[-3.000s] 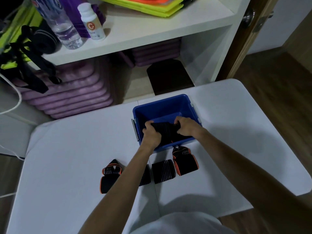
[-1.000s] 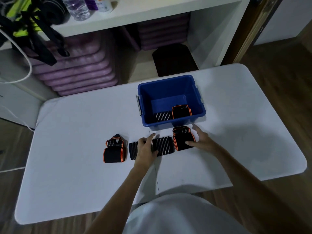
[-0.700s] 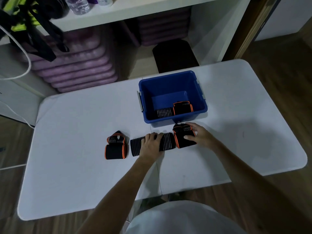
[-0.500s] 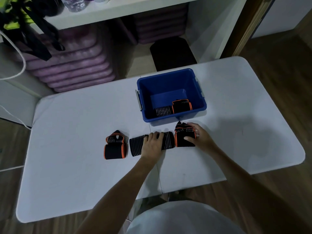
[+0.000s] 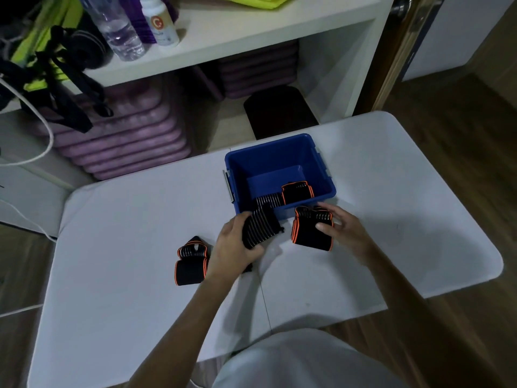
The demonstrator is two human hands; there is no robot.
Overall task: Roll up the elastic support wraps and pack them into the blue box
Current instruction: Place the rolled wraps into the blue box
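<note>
Blue box (image 5: 321, 166): rigid plastic, rectangular, open-topped, grey latches on two sides; stands on the white table (image 5: 126, 219). Inside, against the near wall: one ribbed black roll (image 5: 267, 201) and one orange-edged roll (image 5: 297, 191), side by side.

Striped wrap (image 5: 260, 228): black ribbed elastic with thin pale lines, rolled to a cylinder. Left hand (image 5: 233, 252) is closed around it, thumb on one side and fingers curled beneath; its far end rises over the box's near rim.

Orange-trimmed wrap (image 5: 312, 233): black, smooth, folded bundle, just in front of the box. Right hand (image 5: 344, 233) grips it, thumb on top, fingers behind.

Third wrap (image 5: 191, 261): orange-edged, lies alone on the table beside the left wrist.
</note>
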